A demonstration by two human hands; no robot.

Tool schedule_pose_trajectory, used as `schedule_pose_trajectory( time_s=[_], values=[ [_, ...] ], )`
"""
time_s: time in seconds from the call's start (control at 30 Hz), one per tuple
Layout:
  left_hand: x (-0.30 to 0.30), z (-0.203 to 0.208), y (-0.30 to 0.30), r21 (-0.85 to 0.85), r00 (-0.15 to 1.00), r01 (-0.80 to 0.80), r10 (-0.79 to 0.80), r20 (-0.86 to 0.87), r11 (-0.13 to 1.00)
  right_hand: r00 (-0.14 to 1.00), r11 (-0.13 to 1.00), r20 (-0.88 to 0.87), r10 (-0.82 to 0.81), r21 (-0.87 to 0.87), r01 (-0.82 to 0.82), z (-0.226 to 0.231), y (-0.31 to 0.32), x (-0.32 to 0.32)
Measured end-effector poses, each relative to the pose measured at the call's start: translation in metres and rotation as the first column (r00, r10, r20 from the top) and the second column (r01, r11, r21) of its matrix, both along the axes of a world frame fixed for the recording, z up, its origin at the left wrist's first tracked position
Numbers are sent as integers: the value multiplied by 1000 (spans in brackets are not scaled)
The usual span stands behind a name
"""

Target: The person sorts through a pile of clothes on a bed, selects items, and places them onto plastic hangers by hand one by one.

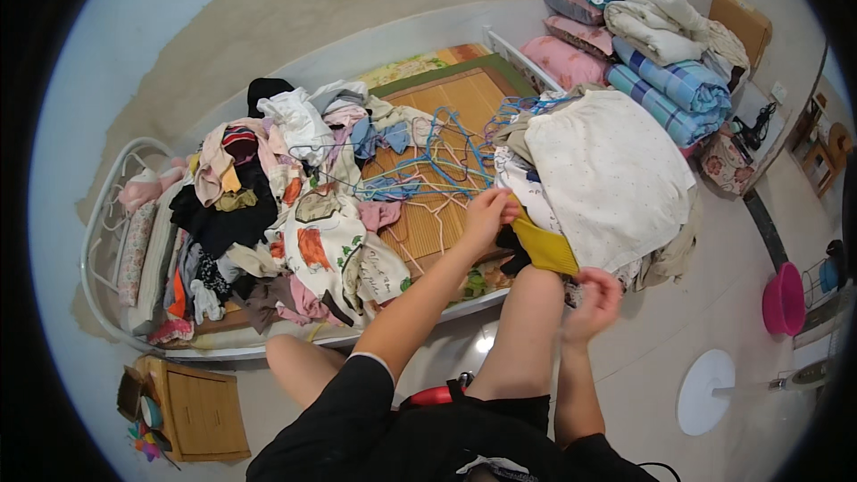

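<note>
A yellow ribbed garment point(545, 243) stretches over my right knee, between my two hands. Its upper left edge is pinched in my left hand point(491, 217). My right hand point(593, 302) has curled fingers at the garment's lower right corner and appears to grip it there; part of that hand is blurred. Just beyond, a white dotted cloth point(616, 178) drapes over a heap of clothes, close to both hands. A small dark cloth point(515, 254) lies under the yellow garment. Left of my left hand, blue and white wire hangers point(433, 174) lie tangled on the bed.
A large pile of mixed clothes point(308, 232) covers the bed's left half, over a bamboo mat point(446, 94). Folded quilts point(665, 80) and pillows are stacked at far right. A fan with a white round base point(705, 391), a pink basin point(784, 299) and a wooden cabinet point(203, 411) stand on the floor.
</note>
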State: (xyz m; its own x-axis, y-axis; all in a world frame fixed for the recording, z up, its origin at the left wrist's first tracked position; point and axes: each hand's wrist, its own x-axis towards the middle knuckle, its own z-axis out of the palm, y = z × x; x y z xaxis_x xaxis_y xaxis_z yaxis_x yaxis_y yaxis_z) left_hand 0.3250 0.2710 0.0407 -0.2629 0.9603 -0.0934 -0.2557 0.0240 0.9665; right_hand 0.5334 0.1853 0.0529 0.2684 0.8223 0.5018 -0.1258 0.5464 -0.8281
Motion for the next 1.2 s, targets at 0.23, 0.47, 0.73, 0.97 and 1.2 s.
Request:
schedule_pose_trajectory(
  time_s=[0.23, 0.47, 0.73, 0.97, 1.2],
  values=[
    [-104, -90, -78, -69, 917, -341, 316, -243, 937, 744, 813, 327, 583, -238, -532, -13, 63, -143],
    [-138, -78, -77, -71, 800, -465, 384, -461, 883, 554, 985, 815, 171, -157, -74, -41, 136, -225],
    [-162, -94, -22, -27, 857, -397, 360, -370, 918, 443, 938, 835, 326, -344, -42, -99, 191, -236],
    [-182, -70, -6, 52, 813, -568, 570, -117, 821, 298, 860, 819, 490, -400, -315, -59, 161, -250],
    [-208, -39, -37, -28, 760, -647, 648, 56, 762, 270, 812, 825, 496, -331, -482, -75, 169, -248]
  ],
)
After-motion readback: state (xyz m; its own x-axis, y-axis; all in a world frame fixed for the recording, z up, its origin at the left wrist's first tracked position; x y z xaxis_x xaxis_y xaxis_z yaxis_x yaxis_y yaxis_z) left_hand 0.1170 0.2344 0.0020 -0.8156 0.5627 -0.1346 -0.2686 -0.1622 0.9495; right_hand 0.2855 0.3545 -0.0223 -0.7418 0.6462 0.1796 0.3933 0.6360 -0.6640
